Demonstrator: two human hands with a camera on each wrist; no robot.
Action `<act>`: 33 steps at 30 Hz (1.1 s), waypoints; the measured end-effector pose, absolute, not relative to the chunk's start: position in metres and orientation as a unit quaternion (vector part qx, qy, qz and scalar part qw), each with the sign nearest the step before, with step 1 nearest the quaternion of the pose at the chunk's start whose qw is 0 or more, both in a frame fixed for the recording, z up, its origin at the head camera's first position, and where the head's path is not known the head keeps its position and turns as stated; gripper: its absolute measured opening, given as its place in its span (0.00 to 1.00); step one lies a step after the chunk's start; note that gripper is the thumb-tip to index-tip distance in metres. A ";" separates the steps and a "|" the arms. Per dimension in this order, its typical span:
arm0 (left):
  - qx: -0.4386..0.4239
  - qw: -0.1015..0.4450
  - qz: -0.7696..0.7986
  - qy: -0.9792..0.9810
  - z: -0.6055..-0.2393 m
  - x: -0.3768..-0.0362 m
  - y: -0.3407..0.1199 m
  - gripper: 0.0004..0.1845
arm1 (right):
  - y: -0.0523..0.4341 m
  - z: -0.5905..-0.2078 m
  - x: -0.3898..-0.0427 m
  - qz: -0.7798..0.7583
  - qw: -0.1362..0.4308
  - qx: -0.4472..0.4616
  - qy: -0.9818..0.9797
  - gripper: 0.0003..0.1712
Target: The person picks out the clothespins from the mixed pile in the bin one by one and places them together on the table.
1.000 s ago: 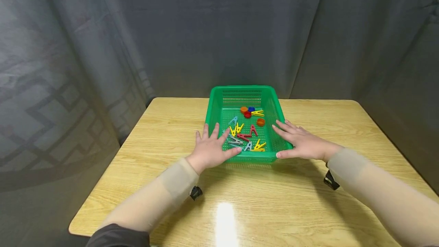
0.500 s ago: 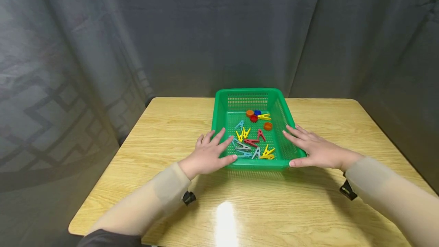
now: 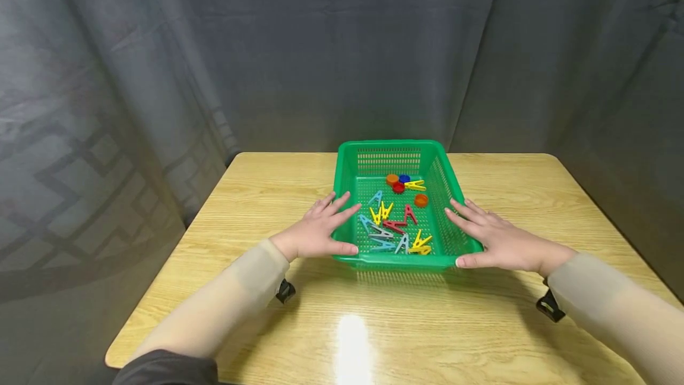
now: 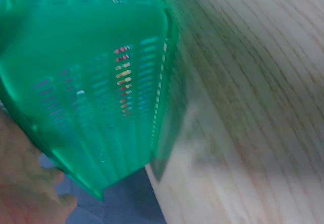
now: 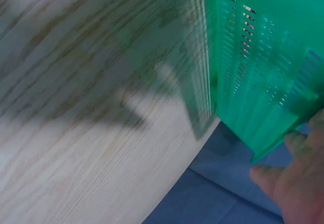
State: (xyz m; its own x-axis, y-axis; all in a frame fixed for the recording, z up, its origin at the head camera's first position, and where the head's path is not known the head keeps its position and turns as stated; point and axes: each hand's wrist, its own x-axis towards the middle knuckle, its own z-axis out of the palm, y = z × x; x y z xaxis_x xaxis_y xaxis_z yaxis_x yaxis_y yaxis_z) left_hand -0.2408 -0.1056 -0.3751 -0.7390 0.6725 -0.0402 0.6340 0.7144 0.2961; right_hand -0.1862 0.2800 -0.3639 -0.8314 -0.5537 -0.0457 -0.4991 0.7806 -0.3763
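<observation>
A green plastic basket [image 3: 408, 261] with slotted walls stands on the table, holding several clothespins and round caps. My left hand [image 3: 317, 229] is at its near left corner, fingers spread and mostly straight. At the near right corner, my right hand [image 3: 494, 237] reaches over the rim with extended fingers, thumb by the front edge. Inside lie yellow clothespins [image 3: 386, 211], red clothespins [image 3: 394, 227], light blue clothespins [image 3: 383, 245], and a grey one [image 3: 381, 233]. Farther back are orange caps [image 3: 421, 200], a red cap [image 3: 398, 188] and a blue cap [image 3: 404, 179].
The light wooden table [image 3: 256, 195] has rounded corners and a bright reflection near its front. A dark grey curtain [image 3: 342, 64] hangs behind it and along both sides. Each wrist bears a black camera mount, such as the right mount [image 3: 550, 306].
The basket has shifted right and slightly toward me, its contents riding along. My right hand has moved right and nearer with it; my left hand has drifted left. Both keep their fingers spread.
</observation>
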 end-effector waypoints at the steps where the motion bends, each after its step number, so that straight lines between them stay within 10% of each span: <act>1: 0.358 0.072 0.136 0.921 -0.376 -0.242 -0.106 0.49 | 0.280 -0.364 -0.186 -0.177 0.076 -0.280 0.940 0.54; 33: 0.342 0.106 0.029 0.933 -0.357 -0.243 -0.106 0.57 | 0.274 -0.337 -0.193 -0.120 0.102 -0.289 0.944 0.54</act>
